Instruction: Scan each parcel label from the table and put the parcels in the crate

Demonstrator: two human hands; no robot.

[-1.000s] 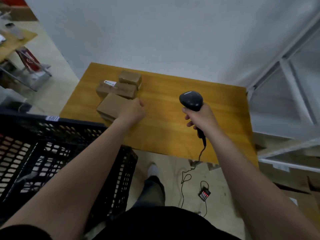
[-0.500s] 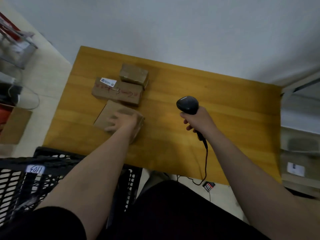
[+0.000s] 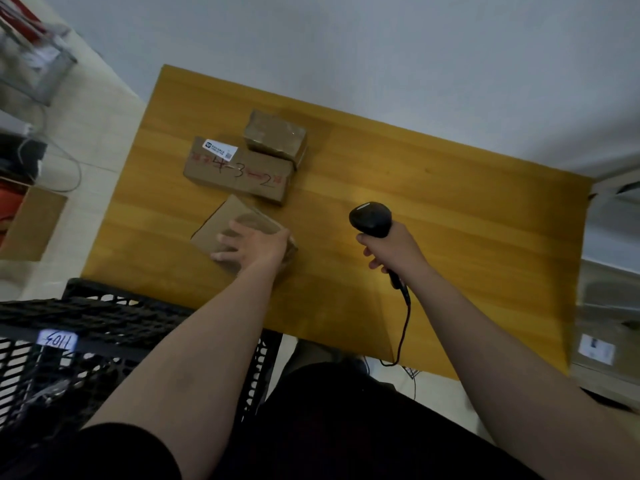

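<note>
**Nearest parcel being covered by the left hand, scanner being held in the right**

The nearest parcel (image 3: 216,225), a plain brown box, is being kept on the table (image 3: 450,220), in its left half and closer to the near edge than the other two. It is lying turned at an angle to that edge. The left hand (image 3: 254,245) is being laid on top of it with the fingers (image 3: 223,239) spread toward the left edge. Whether any side of the box is being gripped cannot be told.

Just behind it, a long parcel (image 3: 242,174) marked "4-3-2" is being shown with a white label (image 3: 220,149) at its far left corner. A small parcel (image 3: 275,138) is sitting against its far right end, toward the far edge.

Near the middle of the table, well apart from the parcels, a black scanner (image 3: 370,218) is being held above the wood. Its handle is being wrapped tightly by the right hand (image 3: 391,249), and its head is being pointed away from the person. Its cable (image 3: 403,327) is being trailed over the near edge.

A black mesh crate (image 3: 104,317) with a handwritten tag (image 3: 57,340) is standing by the near left corner, lower than the tabletop.
</note>
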